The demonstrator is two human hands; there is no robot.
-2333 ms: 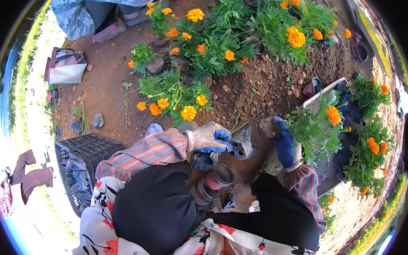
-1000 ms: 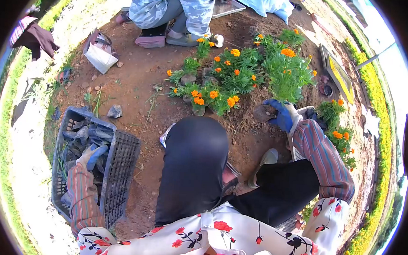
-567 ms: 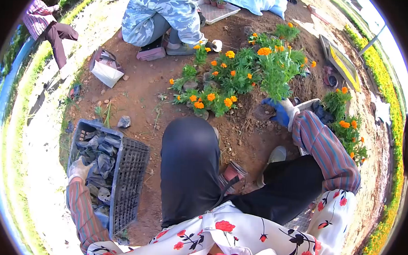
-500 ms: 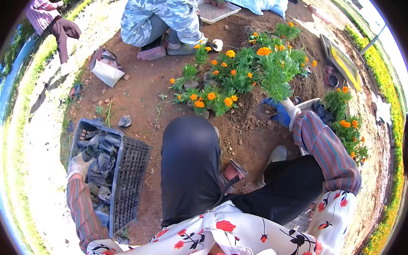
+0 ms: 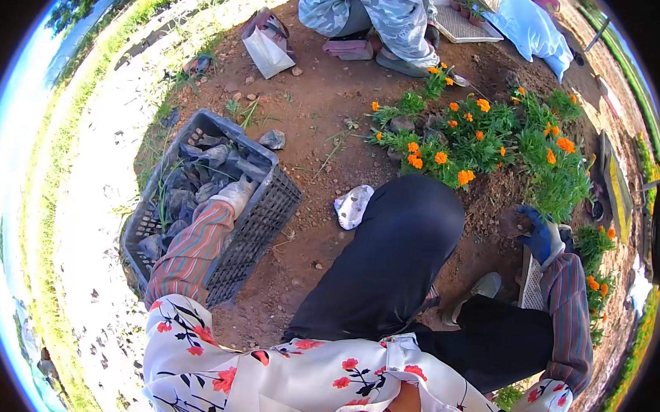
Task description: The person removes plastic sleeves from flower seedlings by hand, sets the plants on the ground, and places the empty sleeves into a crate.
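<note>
My left hand (image 5: 236, 194), in a pale glove, reaches into a dark plastic crate (image 5: 267, 203) by its right wall. Its fingers look bent together over crumpled black plastic bags (image 5: 191, 181); what lies under them is hidden. At the right, my right hand (image 5: 541, 237), in a blue and white glove, is closed at the base of a leafy marigold plant (image 5: 553, 190). A brown soil clump (image 5: 513, 223) shows beside those fingers. More orange-flowered marigolds (image 5: 487, 139) spread over the soil left of this hand.
Ahead, a person in camouflage clothing (image 5: 375, 16) crouches beside a light mesh tray (image 5: 463, 24). A white bag (image 5: 268, 50) stands beyond the crate. A white crumpled item (image 5: 353, 206) lies by my knee. Light blue sacking (image 5: 533, 34) lies at the back right.
My view has swung left, so things sit further right. My left hand has moved from the crate's left side, fingers spread, to its right inner side. My right hand stays by the marigold.
</note>
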